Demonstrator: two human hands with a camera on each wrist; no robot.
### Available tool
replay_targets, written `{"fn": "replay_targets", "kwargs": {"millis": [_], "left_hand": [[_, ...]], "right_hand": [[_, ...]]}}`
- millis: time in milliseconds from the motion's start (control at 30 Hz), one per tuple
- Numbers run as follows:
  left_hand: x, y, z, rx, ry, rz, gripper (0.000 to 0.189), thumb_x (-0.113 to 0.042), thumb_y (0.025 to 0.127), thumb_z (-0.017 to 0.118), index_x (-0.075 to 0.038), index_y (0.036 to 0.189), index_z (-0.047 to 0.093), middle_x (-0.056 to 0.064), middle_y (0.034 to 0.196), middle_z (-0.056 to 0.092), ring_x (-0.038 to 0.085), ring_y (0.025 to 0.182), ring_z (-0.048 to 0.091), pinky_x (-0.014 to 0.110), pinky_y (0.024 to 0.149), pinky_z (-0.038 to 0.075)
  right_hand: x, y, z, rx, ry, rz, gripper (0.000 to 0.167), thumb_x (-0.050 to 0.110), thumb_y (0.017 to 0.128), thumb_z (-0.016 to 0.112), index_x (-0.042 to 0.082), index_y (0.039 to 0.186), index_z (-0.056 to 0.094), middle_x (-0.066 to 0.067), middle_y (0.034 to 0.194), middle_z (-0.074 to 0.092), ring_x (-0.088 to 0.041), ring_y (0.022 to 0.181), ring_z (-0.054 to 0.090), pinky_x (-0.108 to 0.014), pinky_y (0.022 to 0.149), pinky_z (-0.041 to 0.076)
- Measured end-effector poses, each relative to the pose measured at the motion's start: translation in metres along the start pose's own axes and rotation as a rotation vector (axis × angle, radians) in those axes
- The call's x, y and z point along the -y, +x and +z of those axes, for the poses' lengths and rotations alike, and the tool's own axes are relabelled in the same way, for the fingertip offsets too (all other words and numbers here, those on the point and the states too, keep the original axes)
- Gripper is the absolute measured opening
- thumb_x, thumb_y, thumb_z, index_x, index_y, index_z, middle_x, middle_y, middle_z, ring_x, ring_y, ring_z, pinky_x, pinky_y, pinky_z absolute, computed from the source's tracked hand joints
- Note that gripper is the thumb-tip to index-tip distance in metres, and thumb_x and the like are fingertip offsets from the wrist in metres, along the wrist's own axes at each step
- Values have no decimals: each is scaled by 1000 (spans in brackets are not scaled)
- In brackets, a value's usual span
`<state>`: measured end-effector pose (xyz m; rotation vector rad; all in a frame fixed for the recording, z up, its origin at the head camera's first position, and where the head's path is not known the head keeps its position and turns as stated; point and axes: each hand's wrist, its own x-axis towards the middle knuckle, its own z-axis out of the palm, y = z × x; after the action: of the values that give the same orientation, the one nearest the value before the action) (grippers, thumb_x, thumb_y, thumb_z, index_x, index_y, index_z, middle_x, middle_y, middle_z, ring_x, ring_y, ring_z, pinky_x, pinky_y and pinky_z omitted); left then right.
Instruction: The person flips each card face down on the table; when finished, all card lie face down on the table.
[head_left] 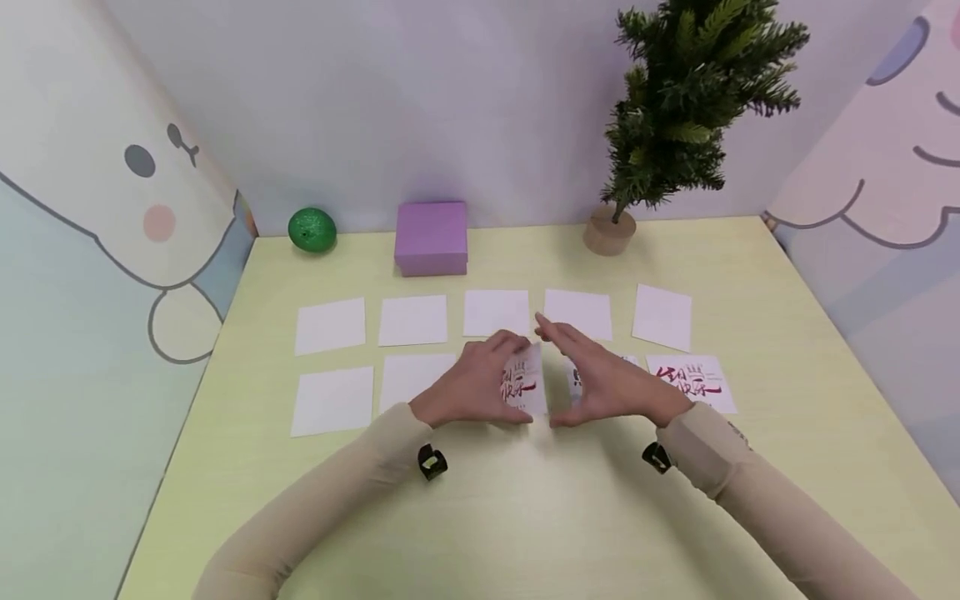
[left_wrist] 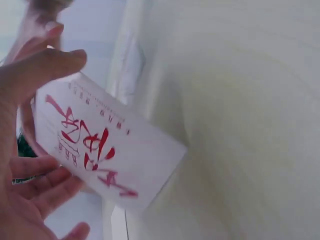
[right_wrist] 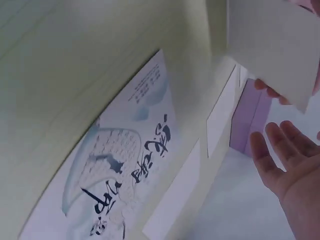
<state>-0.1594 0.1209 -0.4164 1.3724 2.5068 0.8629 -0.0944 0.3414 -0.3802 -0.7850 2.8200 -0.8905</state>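
My left hand [head_left: 471,385] grips a white card [head_left: 531,379] by its edges, thumb on the near side and fingers on the far side. Red brush-style characters cover the card's face, seen close up in the left wrist view, where it tilts above the table. Just right of it, my right hand [head_left: 603,382] curves toward the card with fingers apart and nothing held. Under the right hand lies a card with black calligraphy and a pale blue-grey drawing [right_wrist: 117,150], partly hidden by that hand in the head view.
Another red-lettered card [head_left: 705,383] lies at right. Several blank white cards [head_left: 333,402] form two rows with these. Behind stand a green glittery egg-shaped object [head_left: 312,231], a purple box [head_left: 431,237] and a small artificial tree [head_left: 675,108] on a wooden base, before the wall.
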Motion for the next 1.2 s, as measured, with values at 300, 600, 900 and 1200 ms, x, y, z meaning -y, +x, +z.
{"fn": "replay_targets", "kwargs": {"millis": [300,600,900,1200], "left_hand": [[10,-13,-13,-57,-553,17,90,-20,63,90,-7,136,39,7,135,48,17,130,49,28,110,37],[20,-20,-19,-105,-311,16,95,-30,63,89,-17,142,36,6,145,39,21,137,37,51,106,37],[33,-18,-7,54,215,66,58,-49,68,81,-18,114,63,8,130,54,26,126,45,49,107,33],[32,-16,1,54,315,62,60,-53,70,78,-14,114,63,9,122,55,26,113,49,39,100,41]], "right_hand": [[-8,12,27,-12,193,-42,125,34,68,88,22,156,0,-7,148,42,-24,134,44,-48,104,43],[-6,16,31,-108,-102,-108,84,31,67,82,13,140,45,-9,136,48,-24,113,55,-43,93,49],[-15,27,37,48,-312,-90,53,37,69,77,13,115,65,-17,131,57,-31,123,53,-48,99,43],[-22,25,43,105,-380,-119,51,41,80,71,14,123,61,-16,138,50,-31,130,46,-50,104,39]]}}
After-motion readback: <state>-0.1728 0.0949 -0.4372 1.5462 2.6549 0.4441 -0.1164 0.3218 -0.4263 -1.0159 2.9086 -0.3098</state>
